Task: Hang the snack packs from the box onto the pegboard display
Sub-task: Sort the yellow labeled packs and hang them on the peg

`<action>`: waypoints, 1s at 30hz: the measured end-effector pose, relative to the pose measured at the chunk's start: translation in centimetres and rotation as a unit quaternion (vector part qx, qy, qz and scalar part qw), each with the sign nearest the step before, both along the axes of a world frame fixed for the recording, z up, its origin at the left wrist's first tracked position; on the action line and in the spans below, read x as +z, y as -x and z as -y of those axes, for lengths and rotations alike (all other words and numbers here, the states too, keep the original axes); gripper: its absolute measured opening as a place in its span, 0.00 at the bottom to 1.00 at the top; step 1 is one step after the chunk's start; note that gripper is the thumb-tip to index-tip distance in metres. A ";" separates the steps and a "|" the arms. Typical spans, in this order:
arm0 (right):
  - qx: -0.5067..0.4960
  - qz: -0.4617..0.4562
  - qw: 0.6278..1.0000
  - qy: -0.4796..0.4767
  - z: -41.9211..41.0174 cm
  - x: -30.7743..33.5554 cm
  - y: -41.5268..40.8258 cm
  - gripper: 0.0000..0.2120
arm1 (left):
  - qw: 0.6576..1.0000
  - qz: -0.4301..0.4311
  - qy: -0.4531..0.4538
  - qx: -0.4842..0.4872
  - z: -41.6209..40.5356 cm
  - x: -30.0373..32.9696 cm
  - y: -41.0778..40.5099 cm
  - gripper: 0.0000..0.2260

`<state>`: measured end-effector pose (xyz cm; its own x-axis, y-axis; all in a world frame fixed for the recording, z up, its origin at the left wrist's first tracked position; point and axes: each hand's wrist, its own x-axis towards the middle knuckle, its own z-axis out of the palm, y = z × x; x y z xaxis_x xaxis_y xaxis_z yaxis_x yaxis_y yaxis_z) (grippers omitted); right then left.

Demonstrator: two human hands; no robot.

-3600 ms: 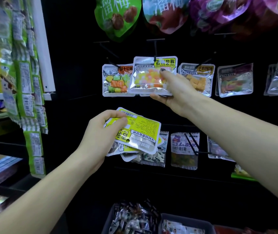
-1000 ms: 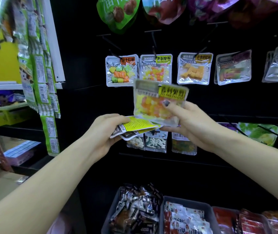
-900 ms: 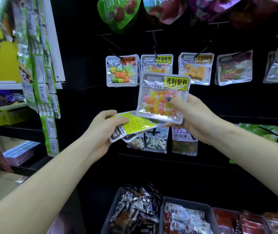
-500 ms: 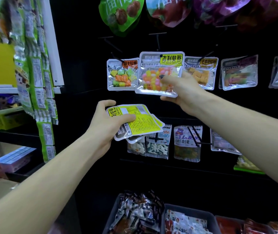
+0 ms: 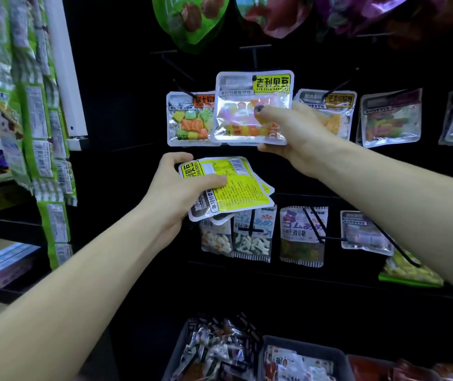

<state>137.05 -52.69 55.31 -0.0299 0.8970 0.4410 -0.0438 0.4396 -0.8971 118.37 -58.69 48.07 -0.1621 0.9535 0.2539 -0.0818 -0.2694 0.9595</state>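
Mid-frame, right hand (image 5: 291, 133) pinched a glossy clear candy pouch (image 5: 250, 111) against the peg (image 5: 253, 77); left hand (image 5: 175, 193) clamped a fanned stack of crinkly yellow-backed packs (image 5: 236, 188) just below.

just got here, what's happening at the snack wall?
A person is stocking a black pegboard display. The right hand holds a clear candy pack with a yellow label up at a peg, whose tip shows at the pack's hang hole. The left hand grips a small stack of the same packs, yellow backs showing, waiting below. Neighbouring pegs already carry similar packs.
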 end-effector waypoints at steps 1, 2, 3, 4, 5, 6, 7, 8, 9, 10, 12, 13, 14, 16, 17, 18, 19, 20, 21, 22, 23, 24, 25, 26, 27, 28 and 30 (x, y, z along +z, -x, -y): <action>0.000 -0.008 1.000 0.004 -0.1 0.0 0.2 0.03 | 1.000 0.000 0.002 0.002 -0.1 0.0 -0.1 0.30; -0.001 -0.015 1.000 0.009 -0.5 0.0 0.2 0.03 | 1.000 -0.001 0.003 0.004 -0.3 -0.1 -0.1 0.31; -0.004 -0.023 1.000 0.012 -0.7 0.1 0.3 0.03 | 1.000 -0.002 0.004 0.007 -0.4 -0.1 -0.1 0.30; -0.007 -0.027 1.000 0.014 -1.2 0.0 0.3 0.03 | 1.000 -0.004 0.004 0.011 -0.6 -0.2 -0.1 0.30; -0.009 -0.030 0.999 0.016 -1.6 0.0 0.3 0.03 | 1.000 -0.005 0.003 0.014 -0.7 -0.3 -0.1 0.29; -0.013 -0.033 0.999 0.019 -2.3 -0.1 0.3 0.06 | 1.000 -0.006 0.001 0.015 -0.9 -0.4 -0.1 0.28; -0.020 -0.037 0.999 0.022 -2.9 -0.1 0.3 0.12 | 1.000 -0.007 -0.001 0.016 -1.0 -0.4 0.0 0.28; -0.028 -0.042 0.998 0.027 -3.6 -0.2 0.3 0.18 | 1.000 -0.009 -0.002 0.016 -1.2 -0.5 0.0 0.28; -0.037 -0.047 0.998 0.031 -4.2 -0.3 0.3 0.22 | 1.000 -0.011 -0.002 0.017 -1.3 -0.5 0.0 0.29; -0.048 -0.050 0.997 0.034 -4.9 -0.4 0.2 0.26 | 1.000 -0.013 -0.003 0.018 -1.4 -0.5 0.0 0.29; -0.073 -0.054 0.995 0.044 -6.0 -0.4 0.2 0.31 | 1.000 -0.016 -0.006 0.021 -1.8 -0.5 -0.1 0.31; -0.086 -0.053 0.994 0.048 -6.6 -0.4 0.1 0.32 | 1.000 -0.017 -0.009 0.022 -2.0 -0.6 -0.1 0.31; -0.095 -0.053 0.993 0.053 -7.1 -0.3 0.1 0.32 | 1.000 -0.017 -0.011 0.022 -2.3 -0.7 -0.1 0.30; -0.110 -0.049 0.991 0.067 -8.0 -0.3 0.1 0.30 | 1.000 -0.017 -0.015 0.021 -2.8 -1.1 -0.1 0.29; -0.114 -0.044 0.990 0.073 -8.5 -0.3 0.1 0.29 | 1.000 -0.014 -0.018 0.020 -3.0 -1.2 -0.2 0.29; -0.116 -0.042 0.989 0.076 -9.0 -0.4 0.1 0.28 | 0.999 -0.011 -0.022 0.021 -3.3 -1.4 -0.2 0.29; -0.119 -0.038 0.989 0.076 -9.3 -0.4 0.1 0.27 | 0.999 -0.011 -0.027 0.021 -3.6 -1.6 -0.3 0.29; -0.125 -0.038 0.989 0.076 -9.6 -0.4 0.2 0.27 | 0.999 -0.013 -0.032 0.022 -3.8 -1.8 -0.3 0.28; -0.129 -0.042 0.988 0.076 -9.8 -0.5 0.2 0.25 | 0.999 -0.013 -0.037 0.021 -4.0 -2.0 -0.3 0.27; -0.131 -0.048 0.987 0.079 -9.9 -0.6 0.3 0.24 | 0.999 -0.012 -0.041 0.021 -4.1 -2.2 -0.3 0.26; -0.133 -0.053 0.986 0.085 -9.9 -0.8 0.3 0.25 | 0.999 -0.011 -0.044 0.021 -4.2 -2.3 -0.2 0.26; -0.129 -0.056 0.986 0.091 -9.8 -1.0 0.3 0.26 | 0.999 -0.012 -0.047 0.022 -4.3 -2.4 -0.2 0.26; -0.126 -0.053 0.986 0.098 -9.6 -1.3 0.3 0.29 | 0.998 -0.014 -0.052 0.025 -4.3 -2.4 -0.2 0.26; -0.126 -0.046 0.985 0.108 -9.4 -1.6 0.2 0.31 | 0.998 -0.016 -0.056 0.027 -4.2 -2.4 -0.2 0.27; -0.134 -0.034 0.983 0.119 -9.0 -1.9 0.0 0.34 | 0.998 -0.018 -0.059 0.027 -4.1 -2.3 -0.2 0.27; -0.151 -0.017 0.980 0.128 -8.4 -2.3 -0.3 0.38 | 0.998 -0.021 -0.058 0.028 -3.9 -2.1 -0.2 0.28; -0.218 0.061 0.966 0.126 -6.8 -3.1 -0.8 0.46 | 0.998 -0.027 -0.054 0.035 -3.4 -1.8 -0.2 0.27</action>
<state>137.86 -45.86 52.21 0.3358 0.9149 0.2242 0.2096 0.1595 -0.9647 118.59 -55.25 46.27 -0.2098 0.9074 0.3641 -0.0082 -0.3740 0.9274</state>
